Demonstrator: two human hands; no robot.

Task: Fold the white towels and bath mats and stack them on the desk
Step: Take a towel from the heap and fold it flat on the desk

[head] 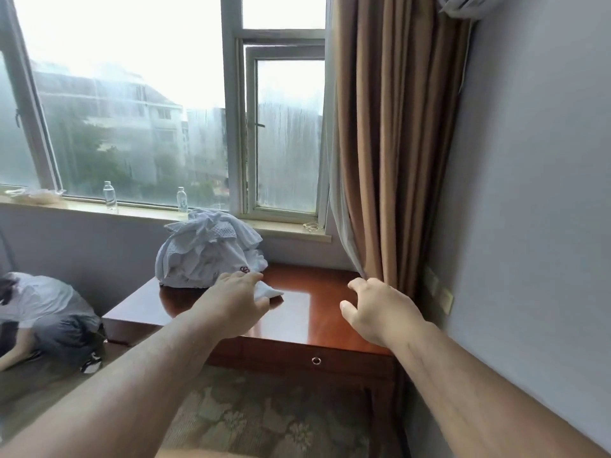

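Left grip (234,302): fingers stretched out flat over a loose towel corner (270,291) on the bench (317,312). Corner pokes out between fingers and thumb; can't tell if it's pinched or just covered. Right grip (380,312): fingers loosely curled, nothing in it, above the bench's right half, clear of the towels.

Sweep, all relative to the bench:
- Left of the bench, on the floor: 1 person (43,309) crouched low, light top, dark bottoms.
- Behind the bench, on the windowsill (139,210): 2 clear bottles, one (109,195) out past the bench's left end, one (181,199) just behind the pile.
- Bench back-left corner: 1 heap of white towels (205,252), crumpled, unfolded. Piece count not readable. 1 small red logo (244,269) on its front. 0 folded stacks visible on the bench.
- Bench front face: 1 drawer with 1 metal ring pull (316,360).
- Below and in front of the bench: patterned carpet (264,418).
- Behind the bench's right end: 1 tan curtain (390,143) hanging down to the bench top, beside the grey wall (529,193).
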